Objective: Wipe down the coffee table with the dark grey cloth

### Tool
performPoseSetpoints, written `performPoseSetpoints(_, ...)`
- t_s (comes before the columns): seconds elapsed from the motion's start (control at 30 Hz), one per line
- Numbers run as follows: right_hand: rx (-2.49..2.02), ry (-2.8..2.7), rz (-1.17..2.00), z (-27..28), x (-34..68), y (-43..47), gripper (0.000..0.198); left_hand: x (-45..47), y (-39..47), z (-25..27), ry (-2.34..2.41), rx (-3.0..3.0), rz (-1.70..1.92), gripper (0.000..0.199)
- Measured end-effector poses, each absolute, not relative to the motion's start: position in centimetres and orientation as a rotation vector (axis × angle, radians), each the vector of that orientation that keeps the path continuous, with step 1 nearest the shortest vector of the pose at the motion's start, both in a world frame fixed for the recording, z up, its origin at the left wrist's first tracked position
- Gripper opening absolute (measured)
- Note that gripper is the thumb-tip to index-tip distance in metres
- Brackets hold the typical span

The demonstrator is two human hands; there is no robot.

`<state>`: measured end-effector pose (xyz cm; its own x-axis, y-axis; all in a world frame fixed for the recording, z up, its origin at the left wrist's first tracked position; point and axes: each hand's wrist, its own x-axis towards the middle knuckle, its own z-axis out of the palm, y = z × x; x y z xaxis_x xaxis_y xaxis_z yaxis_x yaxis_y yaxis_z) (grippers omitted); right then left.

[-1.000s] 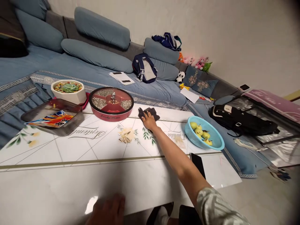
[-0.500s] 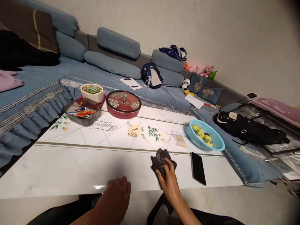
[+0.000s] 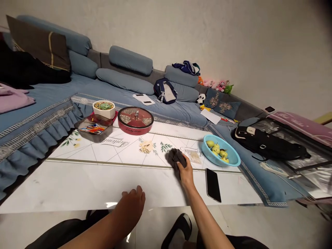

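My right hand is closed on a bunched dark grey cloth, pressed to the white table across its olive stripe. Just right of the cloth lies a small clear packet of thin pale sticks. A black phone rests on the table, right of my right forearm. My left hand is at the near table edge with fingers curled in and nothing seen in them; its underside is hidden.
A blue basin of yellow-green pears stands at the table's right. Toward the back left are a round red snack box, a grey translucent tray and a white planter. A blue sofa runs behind.
My right hand has pushed the cloth away from me, from the near white strip over the stripe to the patterned part. My left hand has barely moved, and the view has tilted slightly.
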<state>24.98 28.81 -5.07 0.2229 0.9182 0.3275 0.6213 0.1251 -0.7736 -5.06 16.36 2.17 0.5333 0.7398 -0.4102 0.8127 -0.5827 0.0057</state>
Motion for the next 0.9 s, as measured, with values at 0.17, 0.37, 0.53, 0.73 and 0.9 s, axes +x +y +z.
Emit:
performPoseSetpoints(0.17,-1.790,-1.759,0.205,-7.2,29.4,24.8,0.060,-4.9,15.5,1.7,1.270,2.483,-0.602,0.062)
performPoseSetpoints(0.37,-1.833,-1.603,0.177,-8.1,22.7,33.9,0.054,-3.5,16.4,1.4,1.240,2.519,-0.569,0.057)
performPoseSetpoints(0.53,-1.674,-1.766,0.254,-9.0,17.4,36.4,0.049,-2.0,16.9,1.7,1.198,2.550,-0.622,0.058)
performPoseSetpoints(0.73,-1.662,-1.744,0.266,-7.2,24.8,37.7,0.043,-2.9,16.8,2.4,1.152,2.452,-0.608,0.059)
performPoseSetpoints(0.9,-1.734,-1.668,0.209,-5.5,24.6,45.0,0.047,-3.3,16.7,1.7,1.146,2.430,-0.518,0.059)
